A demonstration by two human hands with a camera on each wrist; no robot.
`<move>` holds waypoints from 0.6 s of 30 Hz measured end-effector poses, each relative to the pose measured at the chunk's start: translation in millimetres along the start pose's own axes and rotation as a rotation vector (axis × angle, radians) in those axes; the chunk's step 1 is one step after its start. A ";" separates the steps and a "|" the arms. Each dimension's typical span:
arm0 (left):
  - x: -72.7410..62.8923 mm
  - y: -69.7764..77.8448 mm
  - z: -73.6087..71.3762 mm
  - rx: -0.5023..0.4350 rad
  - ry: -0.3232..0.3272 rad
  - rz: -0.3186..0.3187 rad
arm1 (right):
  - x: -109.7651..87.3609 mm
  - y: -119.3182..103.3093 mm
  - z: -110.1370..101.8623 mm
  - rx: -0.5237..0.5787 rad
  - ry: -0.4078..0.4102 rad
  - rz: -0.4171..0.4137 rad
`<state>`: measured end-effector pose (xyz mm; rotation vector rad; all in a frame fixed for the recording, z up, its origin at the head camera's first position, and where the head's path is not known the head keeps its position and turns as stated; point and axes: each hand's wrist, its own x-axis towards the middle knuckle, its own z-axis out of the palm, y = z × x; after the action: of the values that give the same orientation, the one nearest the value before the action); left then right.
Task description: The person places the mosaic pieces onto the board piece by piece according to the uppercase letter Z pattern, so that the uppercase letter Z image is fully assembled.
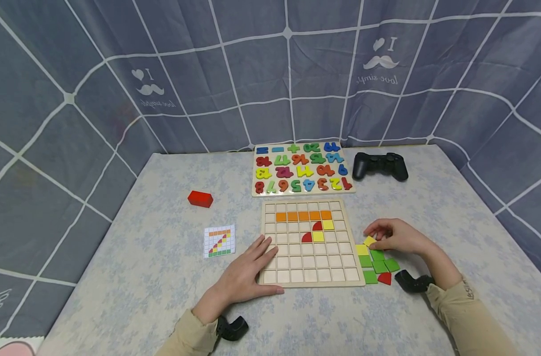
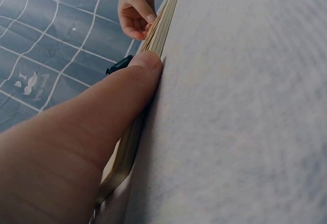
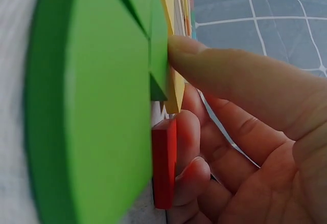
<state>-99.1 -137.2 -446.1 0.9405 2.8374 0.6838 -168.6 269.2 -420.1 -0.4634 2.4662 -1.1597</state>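
My left hand [image 1: 246, 274] rests at the left front corner of a wooden grid board [image 1: 322, 262], fingers spread over its edge; the thumb [image 2: 138, 73] lies along the front edge. On the board sit a row of orange squares [image 1: 303, 216], two red quarter-circle pieces [image 1: 307, 238] and two yellow squares [image 1: 328, 225]. Right of the board, my right hand [image 1: 399, 236] pinches a yellow square tile [image 1: 369, 241], thumb on its face. Around it lie several green tiles [image 1: 379, 267], another yellow tile [image 1: 361, 249] and a red piece [image 1: 384, 278]. Another red piece [image 3: 164, 168] shows beside the right fingertips.
A pattern card [image 1: 219, 241] lies left of the board, with a red block [image 1: 200, 199] behind it. Farther back are a number puzzle board [image 1: 293, 168] and a black game controller [image 1: 380, 166]. A checked blue curtain [image 1: 261, 74] encloses the table.
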 end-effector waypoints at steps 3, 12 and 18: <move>-0.3 0.6 -0.5 -0.007 -0.005 -0.005 | -0.3 -0.7 0.1 -0.002 -0.001 -0.004; -0.7 0.6 0.0 0.000 0.004 -0.005 | 0.8 -3.9 1.9 0.000 -0.015 -0.002; -0.8 0.3 0.1 -0.002 0.006 -0.003 | 2.0 -16.6 -0.9 -0.002 0.003 0.048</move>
<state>-98.3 -137.3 -446.1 0.9347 2.8424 0.6895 -168.5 258.8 -407.0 -0.4004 2.4674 -1.1397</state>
